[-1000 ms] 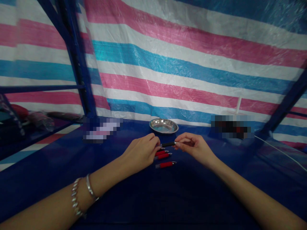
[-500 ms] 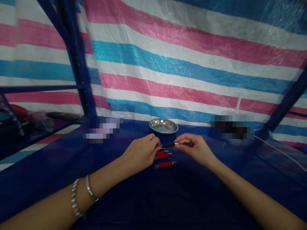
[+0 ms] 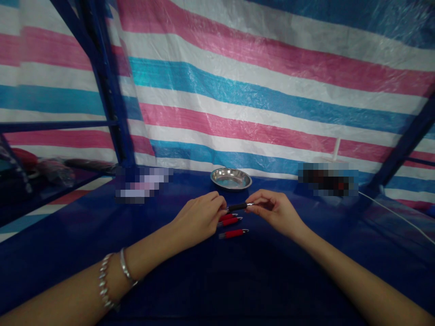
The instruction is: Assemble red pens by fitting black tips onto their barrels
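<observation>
A black pen with a silver end lies level between my two hands, just over the blue tabletop. My left hand pinches its left end. At its silver right end, the fingertips of my right hand close on it. Three red pens rest on the table below: one red pen is partly hidden by my left hand, another red pen sits just in front of it, and the nearest red pen lies apart, closer to me.
Behind my hands stands a round steel dish. A blurred pale item is at the back left, a blurred dark item at the back right with a white cable. Blue frame posts and a striped sheet enclose the table.
Both hands keep their grip on the black pen, almost unmoved. The whole view has shifted very slightly.
</observation>
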A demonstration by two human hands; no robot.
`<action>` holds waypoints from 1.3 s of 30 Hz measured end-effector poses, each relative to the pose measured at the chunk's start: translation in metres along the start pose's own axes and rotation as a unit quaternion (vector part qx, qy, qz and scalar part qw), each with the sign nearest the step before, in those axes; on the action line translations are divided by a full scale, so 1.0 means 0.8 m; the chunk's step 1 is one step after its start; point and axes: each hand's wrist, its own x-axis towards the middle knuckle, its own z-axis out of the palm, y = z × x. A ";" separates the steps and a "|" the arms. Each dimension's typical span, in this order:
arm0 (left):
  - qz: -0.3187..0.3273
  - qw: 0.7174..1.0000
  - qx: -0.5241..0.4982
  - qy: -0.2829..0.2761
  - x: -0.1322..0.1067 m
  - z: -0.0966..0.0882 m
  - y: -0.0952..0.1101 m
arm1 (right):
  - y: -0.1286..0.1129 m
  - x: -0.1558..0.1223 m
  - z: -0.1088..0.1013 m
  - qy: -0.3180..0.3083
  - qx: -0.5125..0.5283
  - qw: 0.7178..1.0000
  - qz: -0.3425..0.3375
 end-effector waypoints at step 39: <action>0.005 1.000 0.012 -0.009 -0.001 0.000 0.003 | 0.001 0.001 0.000 -0.022 0.029 0.999 -0.001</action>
